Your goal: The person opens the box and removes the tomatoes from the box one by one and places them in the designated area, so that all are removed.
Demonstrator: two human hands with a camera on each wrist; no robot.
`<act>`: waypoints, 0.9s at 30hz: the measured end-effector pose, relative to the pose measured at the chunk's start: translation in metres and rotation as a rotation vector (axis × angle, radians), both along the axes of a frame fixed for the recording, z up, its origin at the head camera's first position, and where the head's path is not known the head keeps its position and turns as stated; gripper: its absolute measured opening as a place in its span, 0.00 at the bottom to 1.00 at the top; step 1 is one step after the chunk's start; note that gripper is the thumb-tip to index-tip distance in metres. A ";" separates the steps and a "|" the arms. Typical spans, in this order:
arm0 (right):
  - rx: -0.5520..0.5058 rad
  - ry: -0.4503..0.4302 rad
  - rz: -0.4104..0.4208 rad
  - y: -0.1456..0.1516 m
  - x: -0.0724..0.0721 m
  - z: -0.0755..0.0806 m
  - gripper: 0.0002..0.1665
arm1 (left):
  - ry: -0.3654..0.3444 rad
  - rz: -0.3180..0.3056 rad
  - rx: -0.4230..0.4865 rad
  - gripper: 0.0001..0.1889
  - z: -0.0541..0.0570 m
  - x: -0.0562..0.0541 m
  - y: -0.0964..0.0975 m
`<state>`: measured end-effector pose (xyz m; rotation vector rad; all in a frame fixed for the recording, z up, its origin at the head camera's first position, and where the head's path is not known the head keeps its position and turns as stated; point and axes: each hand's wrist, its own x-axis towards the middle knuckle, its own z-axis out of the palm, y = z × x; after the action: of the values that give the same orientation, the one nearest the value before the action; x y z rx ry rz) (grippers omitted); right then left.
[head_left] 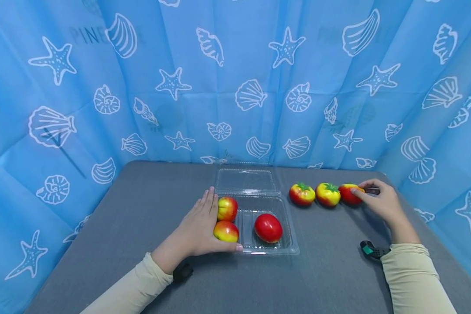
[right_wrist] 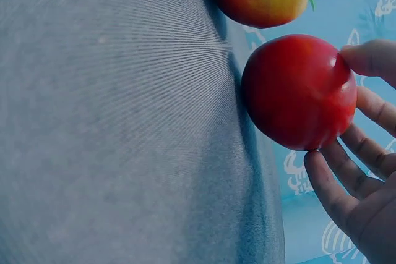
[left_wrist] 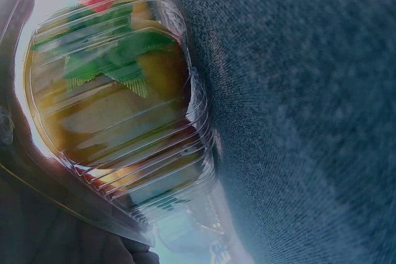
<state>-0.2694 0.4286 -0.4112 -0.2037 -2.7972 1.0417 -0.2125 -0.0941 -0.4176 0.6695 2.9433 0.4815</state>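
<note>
Pinching the end fruit (head_left: 349, 195) between thumb and fingertips, the right hand (head_left: 381, 203) was between two and three o'clock on a dial centred on the clear container (head_left: 292, 233). Its digits met the skin from opposite sides, probably to secure something so round and glossy. Two red-and-yellow fruits (head_left: 302, 195) with green tops continued that row toward two o'clock, just outside the rim, likely lined up for easy reach. The left hand (head_left: 198, 229) lay along the container's nine o'clock side, fingers straight and nearly together, thumb stretched along the near rim to seven; the flat contact looked meant to steady a light box. Inside, a pair of fruits (head_left: 227, 209) sat one behind the other toward nine, and a lone red fruit (head_left: 268, 228) toward three. The lid (head_left: 245, 179) was laid back at twelve, leaving the inside uncovered.

The left hand hid much of the nine o'clock wall. Through ribbed plastic, the left wrist view gave only smeared colour and green leaves (left_wrist: 117, 54). The right wrist view cut off the neighbouring fruit, and whether the end fruit touched the table (head_left: 318, 279) or hung just above could not be told. A dark patch (head_left: 373, 191) beside the right hand went unidentified.
</note>
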 end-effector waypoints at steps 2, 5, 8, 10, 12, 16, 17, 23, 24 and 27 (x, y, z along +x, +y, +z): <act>-0.004 -0.006 -0.001 0.000 0.000 0.001 0.35 | -0.002 -0.001 -0.002 0.76 0.000 0.000 0.000; -0.013 -0.026 0.013 0.000 0.001 0.002 0.36 | -0.003 -0.001 0.006 0.75 0.001 0.000 0.000; -0.017 -0.049 0.039 0.000 0.001 0.003 0.38 | -0.008 -0.002 0.008 0.75 0.001 0.000 -0.001; -0.020 -0.060 0.057 0.000 0.002 0.003 0.39 | -0.012 -0.002 0.005 0.75 0.001 -0.001 -0.001; -0.020 -0.065 0.066 0.000 0.002 0.003 0.40 | -0.013 -0.003 0.002 0.75 0.000 -0.001 -0.001; -0.015 -0.066 0.078 -0.002 0.002 0.004 0.40 | -0.012 -0.003 0.004 0.75 0.001 0.000 -0.001; -0.010 -0.064 0.079 -0.003 0.002 0.004 0.40 | -0.011 -0.003 0.006 0.75 0.001 0.000 -0.001; 0.001 -0.041 0.089 -0.003 0.002 0.005 0.40 | -0.014 -0.004 0.012 0.75 0.001 0.001 -0.001; -0.002 -0.040 0.091 -0.003 0.002 0.006 0.41 | -0.014 -0.006 0.013 0.75 0.001 0.001 -0.001; -0.003 -0.030 0.087 -0.005 0.003 0.008 0.41 | -0.010 -0.010 0.015 0.75 0.001 0.001 -0.001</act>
<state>-0.2669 0.4239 -0.4030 -0.0996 -2.8550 1.0707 -0.2120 -0.0954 -0.4165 0.6806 2.9286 0.5053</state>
